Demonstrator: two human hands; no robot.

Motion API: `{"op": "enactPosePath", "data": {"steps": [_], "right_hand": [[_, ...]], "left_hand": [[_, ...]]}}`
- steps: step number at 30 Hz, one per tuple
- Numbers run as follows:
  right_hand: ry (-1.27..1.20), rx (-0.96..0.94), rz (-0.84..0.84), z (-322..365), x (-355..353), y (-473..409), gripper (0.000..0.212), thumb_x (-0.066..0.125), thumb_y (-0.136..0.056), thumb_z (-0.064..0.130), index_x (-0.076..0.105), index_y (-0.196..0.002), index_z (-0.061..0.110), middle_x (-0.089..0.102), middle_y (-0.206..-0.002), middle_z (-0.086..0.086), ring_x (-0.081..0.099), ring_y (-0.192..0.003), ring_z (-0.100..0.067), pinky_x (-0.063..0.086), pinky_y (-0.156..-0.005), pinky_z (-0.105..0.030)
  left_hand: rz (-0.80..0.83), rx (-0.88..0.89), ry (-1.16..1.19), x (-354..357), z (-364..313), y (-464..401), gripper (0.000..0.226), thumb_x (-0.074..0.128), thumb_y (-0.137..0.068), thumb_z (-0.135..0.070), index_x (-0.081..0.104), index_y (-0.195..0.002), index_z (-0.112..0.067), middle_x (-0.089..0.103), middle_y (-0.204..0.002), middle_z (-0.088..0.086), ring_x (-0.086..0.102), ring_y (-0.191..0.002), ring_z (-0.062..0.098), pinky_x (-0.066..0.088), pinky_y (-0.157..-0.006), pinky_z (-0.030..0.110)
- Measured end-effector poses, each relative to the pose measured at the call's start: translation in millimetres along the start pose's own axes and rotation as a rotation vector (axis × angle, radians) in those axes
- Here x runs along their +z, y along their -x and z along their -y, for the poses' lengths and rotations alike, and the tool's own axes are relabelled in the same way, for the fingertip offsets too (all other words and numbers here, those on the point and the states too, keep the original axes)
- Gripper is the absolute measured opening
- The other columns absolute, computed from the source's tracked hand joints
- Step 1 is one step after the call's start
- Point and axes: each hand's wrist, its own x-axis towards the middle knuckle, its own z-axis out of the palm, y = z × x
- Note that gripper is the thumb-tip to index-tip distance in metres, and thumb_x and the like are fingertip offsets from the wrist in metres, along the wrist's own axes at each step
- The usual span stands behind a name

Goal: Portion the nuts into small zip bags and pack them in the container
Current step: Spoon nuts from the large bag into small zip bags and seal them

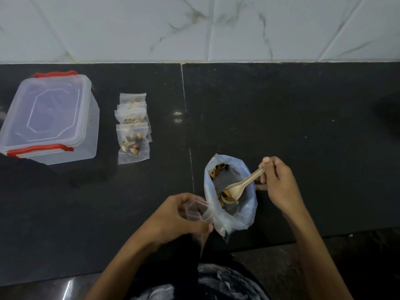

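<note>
Right hand [279, 182] pinches spoon [240, 186], loaded with nuts [227, 194] inside big bag [249, 213] at counter [281, 115] edge. Left hand [179, 217] grips empty zip bag [198, 211], mouth open, just beside. Best: keep spoon level, bring mouth under, tip slowly. Filled bags [133, 135] beside lidded container [52, 118].

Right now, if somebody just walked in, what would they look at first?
Probably the right hand holding a pale spoon loaded with nuts over the big open bag at the counter's near edge. Beside it, the left hand holds a small empty zip bag. Far left stands a lidded container with red clips, filled bags lying next to it.
</note>
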Motion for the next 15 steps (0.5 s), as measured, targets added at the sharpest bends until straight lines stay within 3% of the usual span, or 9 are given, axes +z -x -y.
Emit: {"op": "enactPosePath", "data": {"steps": [3, 6, 11, 15], "right_hand": [[-0.005, 0.014, -0.022, 7, -2, 1, 0.031, 0.035, -0.099, 0.033, 0.052, -0.08, 0.017, 0.049, -0.062, 0.002, 0.056, -0.06, -0.007, 0.059, -0.069, -0.033], [-0.025, -0.012, -0.096, 23, -5, 10, 0.03, 0.035, -0.099, 0.035, 0.053, -0.082, 0.019, 0.049, -0.062, 0.003, 0.053, -0.061, -0.007, 0.058, -0.073, -0.041], [-0.044, -0.364, -0.271, 66, -1, 46, 0.026, 0.034, -0.1, 0.033, 0.05, -0.082, 0.023, 0.051, -0.067, -0.003, 0.052, -0.058, -0.017, 0.049, -0.057, -0.029], [0.046, -0.546, -0.236, 69, 22, 65, 0.021, 0.032, -0.099, 0.037, 0.046, -0.086, 0.027, 0.048, -0.061, 0.004, 0.047, -0.051, -0.011, 0.038, -0.044, -0.021]], "left_hand": [[-0.186, 0.076, -0.103, 2, -6, 8, 0.052, 0.086, -0.062, -0.017, 0.063, -0.109, -0.024, 0.071, -0.099, -0.006, 0.067, -0.092, 0.005, 0.055, -0.086, 0.03], [-0.322, 0.202, -0.152, 9, -14, 17, 0.061, 0.086, -0.062, -0.015, 0.059, -0.116, -0.025, 0.07, -0.1, -0.011, 0.066, -0.09, -0.003, 0.052, -0.074, 0.012], [-0.407, 0.336, -0.197, 15, -19, 13, 0.075, 0.086, -0.061, -0.011, 0.053, -0.128, -0.023, 0.062, -0.107, -0.021, 0.058, -0.096, -0.014, 0.045, -0.074, 0.003], [-0.403, 0.338, -0.236, 16, -16, 6, 0.08, 0.086, -0.061, -0.015, 0.05, -0.132, -0.02, 0.063, -0.11, -0.017, 0.058, -0.097, -0.013, 0.047, -0.076, 0.005]]}}
